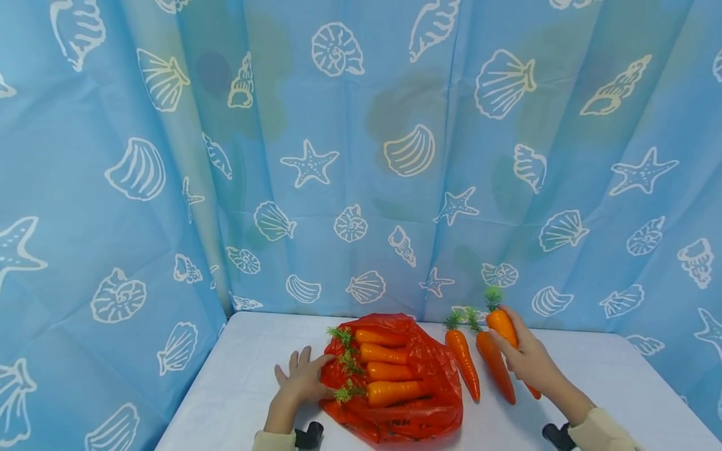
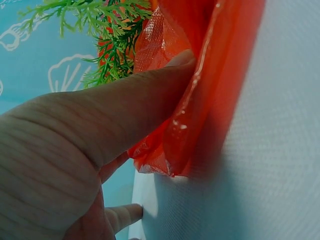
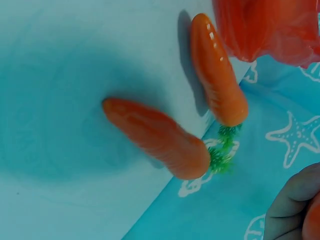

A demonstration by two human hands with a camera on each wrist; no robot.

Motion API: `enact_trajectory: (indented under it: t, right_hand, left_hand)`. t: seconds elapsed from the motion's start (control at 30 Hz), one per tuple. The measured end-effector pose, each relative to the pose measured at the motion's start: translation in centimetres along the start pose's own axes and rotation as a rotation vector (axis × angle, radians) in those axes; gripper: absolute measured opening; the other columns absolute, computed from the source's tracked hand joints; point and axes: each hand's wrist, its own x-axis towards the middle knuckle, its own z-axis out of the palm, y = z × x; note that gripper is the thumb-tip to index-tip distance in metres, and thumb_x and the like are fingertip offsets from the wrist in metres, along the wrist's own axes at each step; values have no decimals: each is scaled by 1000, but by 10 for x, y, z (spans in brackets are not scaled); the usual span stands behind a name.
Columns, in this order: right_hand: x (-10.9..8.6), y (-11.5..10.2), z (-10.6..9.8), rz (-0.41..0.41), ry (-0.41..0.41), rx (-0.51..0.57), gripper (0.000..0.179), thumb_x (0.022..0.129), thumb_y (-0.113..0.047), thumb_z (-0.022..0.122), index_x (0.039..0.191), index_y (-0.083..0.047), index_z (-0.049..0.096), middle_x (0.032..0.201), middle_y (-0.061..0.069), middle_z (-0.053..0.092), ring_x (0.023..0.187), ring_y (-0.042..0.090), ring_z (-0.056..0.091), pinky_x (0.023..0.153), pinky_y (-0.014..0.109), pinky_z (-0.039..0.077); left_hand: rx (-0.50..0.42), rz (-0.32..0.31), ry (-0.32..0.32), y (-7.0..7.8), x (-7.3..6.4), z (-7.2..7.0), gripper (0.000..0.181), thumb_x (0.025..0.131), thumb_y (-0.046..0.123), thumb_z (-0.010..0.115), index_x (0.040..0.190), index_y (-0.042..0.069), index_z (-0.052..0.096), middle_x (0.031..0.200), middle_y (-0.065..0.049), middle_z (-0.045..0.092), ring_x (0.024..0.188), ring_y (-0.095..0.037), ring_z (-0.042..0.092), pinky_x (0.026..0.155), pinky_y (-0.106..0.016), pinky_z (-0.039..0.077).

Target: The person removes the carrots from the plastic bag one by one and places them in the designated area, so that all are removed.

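the red translucent plastic bag lies on the white tabletop, and at least four plump orange toy carrots with feathery green tops rest side by side in it, their tops at its left edge and their narrow ends towards its right.

at the bag's left edge is the left hand, its fingers spread wide and fairly straight; the thumb touches the red plastic near the opening, as the left wrist view shows, and the hand has no carrot in its grip. the green tops of the bagged carrots sit just beside its thumb and nearest finger.

to the right of the bag, past two loose carrots, is the right hand, its fingers curled round a smooth orange carrot with a bright green top. the held carrot's top points away from the person, and its tip shows below the hand.

between the bag and the right hand, the nearer loose carrot lies just beside the bag and the farther loose carrot lies next to the held one.

beyond the bag hangs a blue curtain printed with white shells and starfish.
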Motion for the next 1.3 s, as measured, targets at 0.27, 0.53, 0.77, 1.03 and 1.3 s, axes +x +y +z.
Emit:
enact_trajectory:
  t: [0.27,0.53,0.77,1.03,1.3]
  right_hand:
    - [0,16,-3,36,-17,11,79,87,-62,44,147,-26,6,91,15,48,54,20,51,45,25,49]
    - [-5,31,0,112,-65,-6,83,85,-65,45,147,-24,6,91,14,49,55,20,50,46,27,48]
    - [-4,39,-3,146,-65,-33,87,83,-67,43,148,-22,7,85,14,51,54,20,50,46,27,48]
    - [-2,47,-7,186,-85,-32,89,83,-69,43,147,-20,6,85,15,51,53,20,49,46,28,47]
    - [5,55,-6,183,-62,-56,89,83,-68,44,147,-18,7,90,13,49,55,20,50,48,27,47]
  left_hand:
    - [-3,-12,-17,-2,-2,3,70,60,34,83,124,28,57,146,-20,28,135,-47,11,98,-76,-7]
    - [-24,-7,-42,-4,-7,9,69,59,33,83,123,27,58,145,-21,30,134,-49,12,97,-76,-7]
    - [-9,-2,-21,-2,-5,9,69,59,35,82,123,28,57,145,-20,30,134,-48,13,97,-76,-6]
    - [4,-19,-7,-1,-2,5,70,58,35,83,123,28,58,145,-19,30,134,-47,14,98,-76,-5]
    - [-6,-12,1,0,1,0,71,58,35,83,124,28,57,145,-20,30,134,-47,13,98,-75,-5]
